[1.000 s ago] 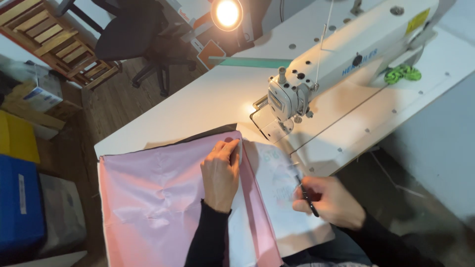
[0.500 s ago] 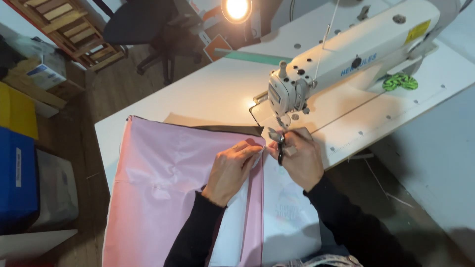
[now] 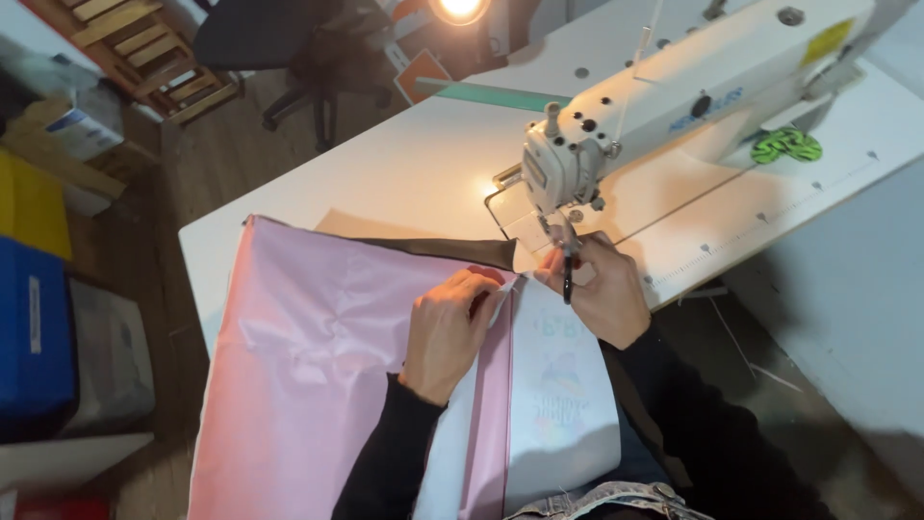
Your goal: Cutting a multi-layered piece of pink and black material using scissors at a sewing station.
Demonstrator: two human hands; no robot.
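A large pink fabric sheet (image 3: pixel 318 356) lies over the white sewing table (image 3: pixel 423 173), with a white printed panel (image 3: pixel 563 385) along its right side. My left hand (image 3: pixel 450 327) rests on the fabric's upper right corner, fingers pinching the folded edge. My right hand (image 3: pixel 597 289) sits just below the needle area of the white sewing machine (image 3: pixel 674 106) and grips a thin dark tool (image 3: pixel 568 279). The two hands almost touch at the fabric corner. A dark fabric strip (image 3: pixel 443 248) shows along the pink sheet's top edge.
A lit lamp (image 3: pixel 460 8) shines at the top. A green patterned item (image 3: pixel 787 146) lies on the table right of the machine. A black office chair (image 3: pixel 279 48), wooden racks (image 3: pixel 144 53) and blue and yellow bins (image 3: pixel 29 289) stand on the floor at left.
My right hand has come up from the table's near edge to the needle area with the dark tool. My left hand slid the fabric corner toward the machine.
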